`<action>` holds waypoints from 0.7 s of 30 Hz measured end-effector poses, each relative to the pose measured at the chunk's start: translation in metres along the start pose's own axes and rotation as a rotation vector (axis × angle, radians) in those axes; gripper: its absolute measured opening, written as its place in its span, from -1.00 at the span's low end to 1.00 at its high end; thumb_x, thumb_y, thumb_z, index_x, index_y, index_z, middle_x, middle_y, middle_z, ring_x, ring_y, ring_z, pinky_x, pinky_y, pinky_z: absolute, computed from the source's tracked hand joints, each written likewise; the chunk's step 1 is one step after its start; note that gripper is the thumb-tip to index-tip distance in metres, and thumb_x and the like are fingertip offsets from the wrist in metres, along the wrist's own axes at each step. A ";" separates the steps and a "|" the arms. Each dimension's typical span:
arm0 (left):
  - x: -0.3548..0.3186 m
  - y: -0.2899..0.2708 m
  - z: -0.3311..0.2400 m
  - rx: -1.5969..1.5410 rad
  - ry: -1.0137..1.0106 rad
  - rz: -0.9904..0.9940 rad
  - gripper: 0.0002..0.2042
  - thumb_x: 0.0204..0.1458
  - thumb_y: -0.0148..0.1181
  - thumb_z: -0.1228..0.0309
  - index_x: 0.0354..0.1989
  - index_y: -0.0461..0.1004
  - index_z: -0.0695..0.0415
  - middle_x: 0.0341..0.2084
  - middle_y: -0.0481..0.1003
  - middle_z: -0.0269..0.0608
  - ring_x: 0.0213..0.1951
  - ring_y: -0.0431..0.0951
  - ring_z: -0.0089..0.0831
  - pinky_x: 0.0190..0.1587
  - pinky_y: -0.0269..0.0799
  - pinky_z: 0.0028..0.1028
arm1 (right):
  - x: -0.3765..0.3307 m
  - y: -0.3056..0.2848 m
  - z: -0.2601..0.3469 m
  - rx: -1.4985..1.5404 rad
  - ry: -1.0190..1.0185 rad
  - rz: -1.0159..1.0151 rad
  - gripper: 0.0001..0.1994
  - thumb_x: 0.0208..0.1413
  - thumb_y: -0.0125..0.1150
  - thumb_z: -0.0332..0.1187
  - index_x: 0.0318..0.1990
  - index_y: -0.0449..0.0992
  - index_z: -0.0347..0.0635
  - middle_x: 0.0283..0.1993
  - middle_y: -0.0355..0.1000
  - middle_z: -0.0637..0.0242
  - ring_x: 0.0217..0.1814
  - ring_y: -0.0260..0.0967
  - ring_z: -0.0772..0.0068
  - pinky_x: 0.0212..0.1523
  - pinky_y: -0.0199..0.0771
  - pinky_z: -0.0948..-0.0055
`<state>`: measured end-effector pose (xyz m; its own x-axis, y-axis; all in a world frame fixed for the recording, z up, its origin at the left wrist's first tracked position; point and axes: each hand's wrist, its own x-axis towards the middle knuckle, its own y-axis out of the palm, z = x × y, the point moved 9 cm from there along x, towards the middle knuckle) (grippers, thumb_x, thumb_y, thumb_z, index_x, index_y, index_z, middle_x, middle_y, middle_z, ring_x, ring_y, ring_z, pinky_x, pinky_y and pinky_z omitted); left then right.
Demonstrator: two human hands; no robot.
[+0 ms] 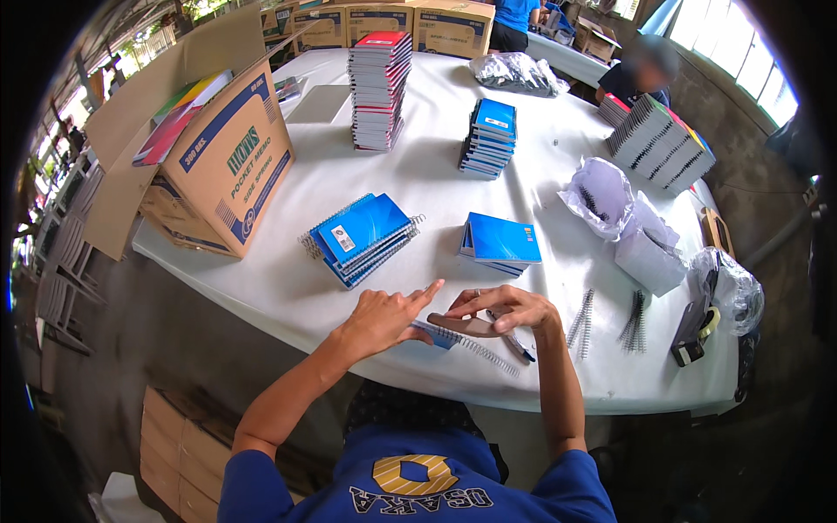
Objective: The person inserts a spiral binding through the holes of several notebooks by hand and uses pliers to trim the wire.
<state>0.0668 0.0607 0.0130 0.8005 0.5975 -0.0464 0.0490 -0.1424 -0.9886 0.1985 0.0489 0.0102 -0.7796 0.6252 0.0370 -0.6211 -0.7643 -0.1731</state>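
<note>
Near the table's front edge my left hand (384,318) grips a small blue notebook (438,338), thumb beneath and index finger stretched out. A wire coil (488,356) runs along the notebook's edge and sticks out well past it to the right. My right hand (510,309) pinches a brown flat piece with a rounded end (462,326), held against or just above the coil; I cannot tell which. Under the right hand lies a slim dark-tipped tool (523,349), partly hidden by the fingers. Just beyond my hands sit a pile of coiled blue notebooks (366,228) and a smaller blue stack (501,240).
At left stands an open carton (231,166). Farther back rise a tall red notebook stack (379,91) and a blue one (490,131). Loose coils (582,322), paper-wrapped coils (602,196) and a tape dispenser (690,331) lie right. Another person (641,74) sits by more stacks.
</note>
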 end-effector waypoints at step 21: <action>-0.019 0.011 0.044 -0.738 -0.214 -0.266 0.04 -0.35 0.57 0.24 0.41 0.07 -0.31 0.18 0.43 -0.22 0.11 0.51 -0.25 0.02 0.54 -0.29 | 0.018 0.002 0.002 -0.193 0.146 -0.051 -0.38 0.02 0.20 0.11 0.16 0.52 -0.08 0.05 0.48 0.12 0.08 0.40 0.19 0.16 0.30 0.25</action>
<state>0.0258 0.0821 -0.0030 0.5785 0.8121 0.0764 0.6627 -0.4133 -0.6245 0.1828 0.0585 0.0121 -0.7192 0.6889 -0.0901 -0.6214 -0.6958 -0.3602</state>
